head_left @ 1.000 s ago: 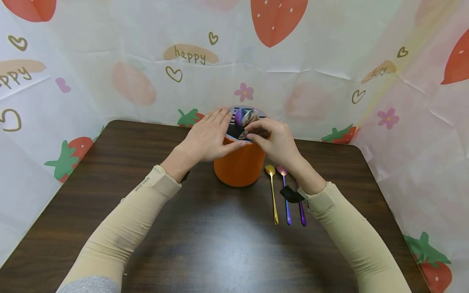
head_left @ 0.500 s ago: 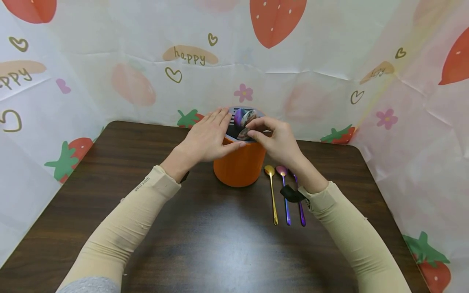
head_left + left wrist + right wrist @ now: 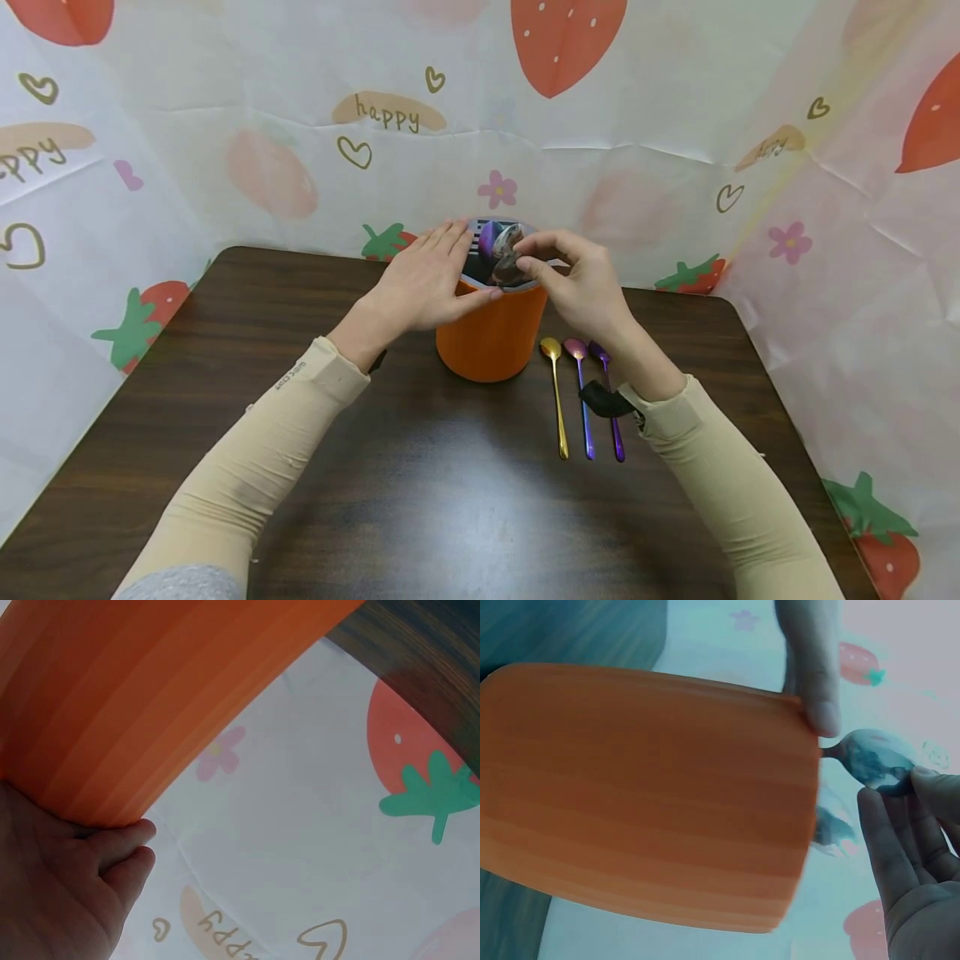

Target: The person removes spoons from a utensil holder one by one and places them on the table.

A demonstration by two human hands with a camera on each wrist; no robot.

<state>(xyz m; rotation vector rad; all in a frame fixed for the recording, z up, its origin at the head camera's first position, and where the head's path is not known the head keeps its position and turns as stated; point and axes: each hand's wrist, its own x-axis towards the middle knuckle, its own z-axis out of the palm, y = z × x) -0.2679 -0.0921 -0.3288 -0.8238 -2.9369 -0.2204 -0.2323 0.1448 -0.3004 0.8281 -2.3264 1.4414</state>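
Note:
An orange cylindrical utensil holder (image 3: pixel 491 337) stands on the table toward the back. My left hand (image 3: pixel 422 279) rests at its left rim, fingers straight and pointing away, thumb along the front rim. In the left wrist view, its fingertips (image 3: pixel 139 832) lie at the holder's edge. My right hand (image 3: pixel 577 271) pinches the bowl of a silver spoon (image 3: pixel 877 759) between thumb and fingers. The spoon's bowl sticks out above the rim, its handle hidden inside. Behind it in the holder, a purple spoon (image 3: pixel 489 239) and another silver spoon (image 3: pixel 507 239) stand bowl up.
Right of the holder, a gold spoon (image 3: pixel 556 396), a pink-and-blue spoon (image 3: pixel 582 392) and a purple spoon (image 3: pixel 617 437) lie side by side, the last partly behind the right wrist. A patterned cloth (image 3: pixel 637 108) hangs behind the dark wooden table (image 3: pixel 360 500).
My right hand has shifted slightly right and up, and more of the pinched spoon's bowl shows above the rim. The left hand and holder have stayed nearly still.

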